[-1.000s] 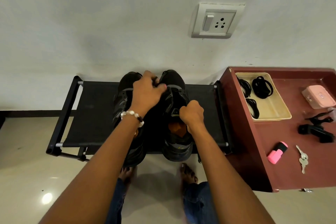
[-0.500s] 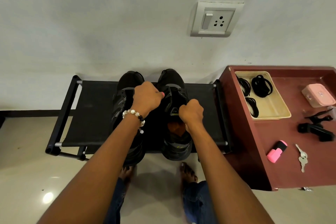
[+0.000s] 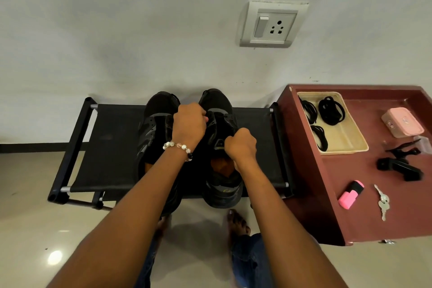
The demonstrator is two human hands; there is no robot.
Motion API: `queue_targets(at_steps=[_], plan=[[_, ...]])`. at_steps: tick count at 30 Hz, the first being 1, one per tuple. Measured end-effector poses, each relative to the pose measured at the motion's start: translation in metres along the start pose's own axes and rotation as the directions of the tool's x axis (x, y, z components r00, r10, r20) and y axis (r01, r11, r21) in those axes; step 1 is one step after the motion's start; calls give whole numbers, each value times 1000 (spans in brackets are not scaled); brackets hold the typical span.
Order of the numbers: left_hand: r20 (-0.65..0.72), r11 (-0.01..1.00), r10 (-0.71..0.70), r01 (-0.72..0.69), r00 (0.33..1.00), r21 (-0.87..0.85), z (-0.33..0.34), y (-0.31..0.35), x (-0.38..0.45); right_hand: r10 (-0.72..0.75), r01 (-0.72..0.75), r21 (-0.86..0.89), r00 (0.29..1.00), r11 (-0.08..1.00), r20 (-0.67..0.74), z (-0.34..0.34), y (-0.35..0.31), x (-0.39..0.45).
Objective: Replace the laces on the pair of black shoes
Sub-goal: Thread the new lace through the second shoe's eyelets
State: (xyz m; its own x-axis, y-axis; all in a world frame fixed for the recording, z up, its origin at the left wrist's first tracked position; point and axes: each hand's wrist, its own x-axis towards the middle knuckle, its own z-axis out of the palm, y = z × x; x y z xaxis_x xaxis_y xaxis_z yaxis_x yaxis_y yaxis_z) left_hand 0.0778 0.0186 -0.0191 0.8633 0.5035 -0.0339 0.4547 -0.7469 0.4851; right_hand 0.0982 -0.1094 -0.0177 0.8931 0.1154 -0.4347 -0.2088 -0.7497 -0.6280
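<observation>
Two black shoes stand side by side on a black fabric rack, toes toward the wall. My left hand, with a bead bracelet on the wrist, is curled over the upper lacing area of the right shoe, between the pair. My right hand is fisted at the same shoe's tongue, just above its orange insole. What the fingers pinch is hidden; it looks like the lace. The left shoe sits partly under my left forearm. Coiled black laces lie in a cream tray.
A maroon table stands right of the rack, holding the tray, a pink box, black clips, a pink highlighter and keys. A wall socket is above. My bare feet and jeans are on the tiled floor below.
My left hand drew back from the toe end toward the shoe's middle. My right hand stayed at the tongue, shifting only slightly.
</observation>
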Motion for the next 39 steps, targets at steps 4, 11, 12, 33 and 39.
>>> queue_targets(at_steps=[4,11,12,33,39], plan=[[-67,997,0,6,998,79,5,0,-5,13,-13,35,1000,999,4,1,2,3],[199,696,-285,345,938,-629,-25,4,0,23,-36,134,995,990,97,-7,3,3],[258,588,-296,388,920,-710,-34,8,-2,7,-24,145,993,989,122,-8,3,5],[451,-350,-32,413,892,-841,-104,18,-10,-438,387,549,898,741,-42,-20,-24,3],[479,-293,-27,451,877,-843,-100,22,-11,-565,453,552,824,700,39,-12,-30,2]])
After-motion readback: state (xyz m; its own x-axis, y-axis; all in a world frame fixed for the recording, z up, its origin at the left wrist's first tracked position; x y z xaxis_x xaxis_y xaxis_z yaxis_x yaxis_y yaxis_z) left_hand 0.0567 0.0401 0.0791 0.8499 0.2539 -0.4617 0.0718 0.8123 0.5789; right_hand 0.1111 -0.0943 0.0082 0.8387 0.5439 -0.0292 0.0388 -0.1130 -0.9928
